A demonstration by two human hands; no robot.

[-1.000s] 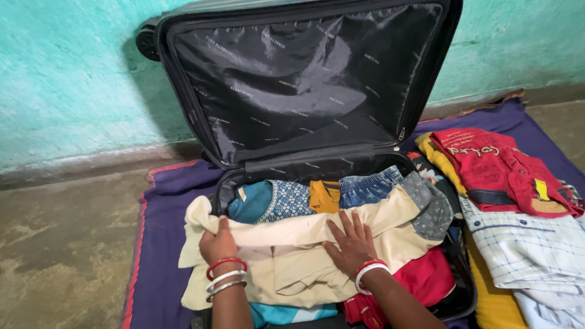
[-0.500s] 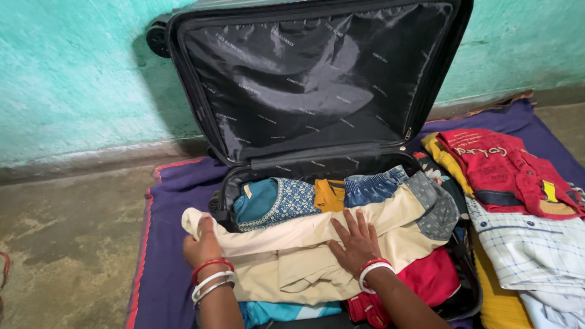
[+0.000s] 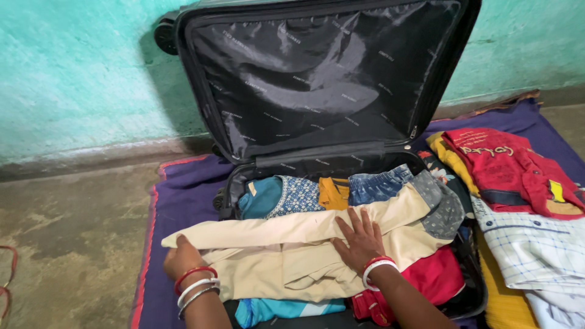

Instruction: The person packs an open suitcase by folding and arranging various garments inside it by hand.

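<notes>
A black suitcase (image 3: pixel 226 189) lies open on a purple mat, its lid (image 3: pixel 317 73) leaning against the wall. Folded clothes fill the lower half. On top lies a cream garment (image 3: pixel 286 256). My left hand (image 3: pixel 180 259) grips the garment's left end, which is stretched out past the suitcase's left edge. My right hand (image 3: pixel 361 239) lies flat with fingers spread, pressing on the garment's middle. Both wrists wear red and white bangles.
Beside the suitcase on the right a red shirt (image 3: pixel 506 164) lies on a white checked shirt (image 3: pixel 530 244) and a yellow cloth (image 3: pixel 506 311). The purple mat (image 3: pixel 183 189) covers a concrete floor (image 3: pixel 67 244). A turquoise wall (image 3: pixel 79 73) stands behind.
My left hand has pulled the cream garment's end out to the left and lower, stretching it flat. My right hand has stayed pressed on the garment.
</notes>
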